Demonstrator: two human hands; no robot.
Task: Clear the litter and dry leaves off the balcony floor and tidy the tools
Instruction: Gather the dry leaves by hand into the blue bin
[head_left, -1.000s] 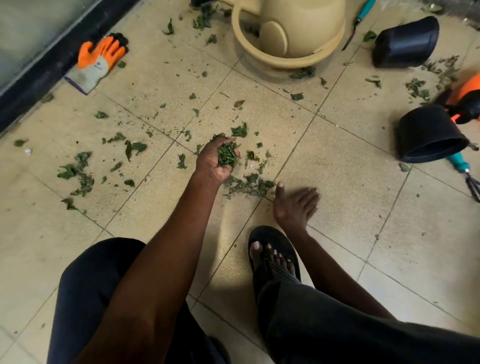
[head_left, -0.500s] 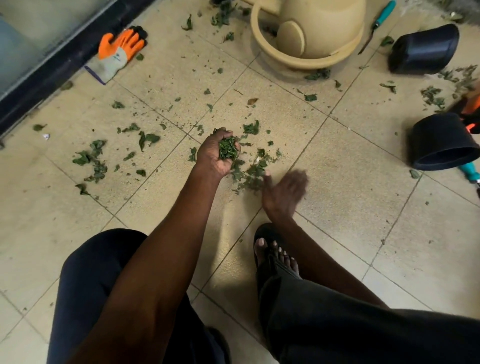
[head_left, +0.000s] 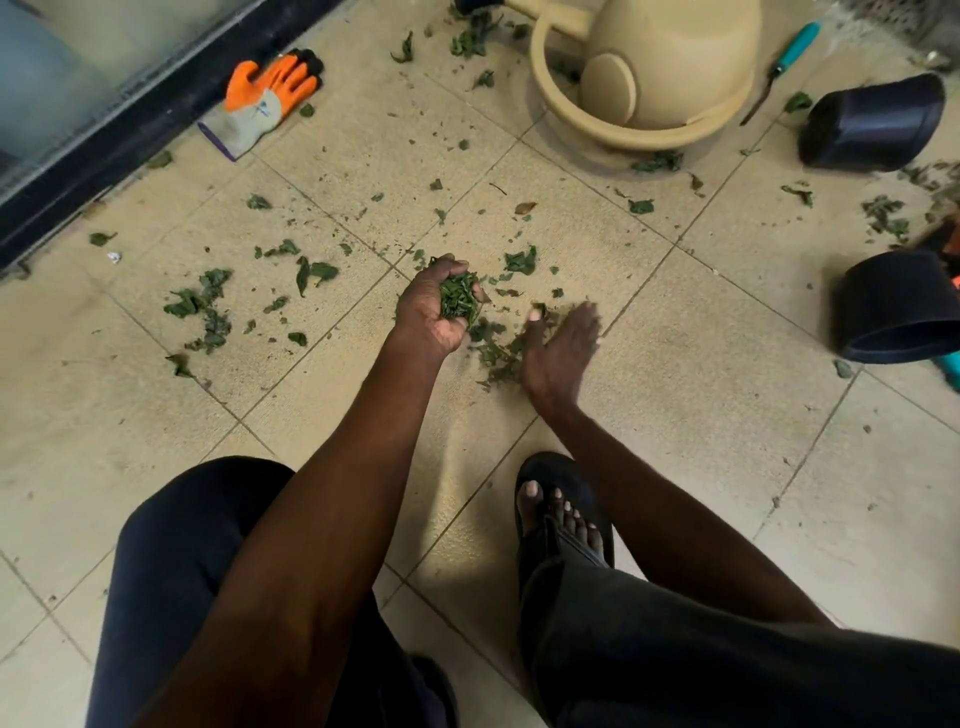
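From the head camera I see my left hand (head_left: 434, 312) cupped and curled round a wad of green leaf scraps (head_left: 458, 302), held just above the tiled floor (head_left: 675, 415). My right hand (head_left: 558, 345) is just beside it, fingers straight and together, edge down on the tile against a small heap of leaves (head_left: 496, 353) that lies between the two hands — it is blurred, so I cannot make out the fingertips clearly. More leaf litter is scattered across the tiles: a loose cluster (head_left: 202, 312) well off to the left, single pieces toward the top, and another patch (head_left: 888, 218) at the right edge. An orange and grey work glove (head_left: 262, 101) lies flat near the dark door frame (head_left: 130, 145) at upper left. A beige watering can (head_left: 654, 67) stands at the top, and a teal-handled tool (head_left: 782, 67) lies on the floor just to its right. Two black pots rest on their sides at the right — one (head_left: 872, 124) near the teal-handled tool, the other (head_left: 893, 306) lower down with its open mouth facing me. My right foot in a black sandal (head_left: 558, 514) is planted on the tile below the hands, and dark trousers (head_left: 182, 571) fill the bottom of the view.
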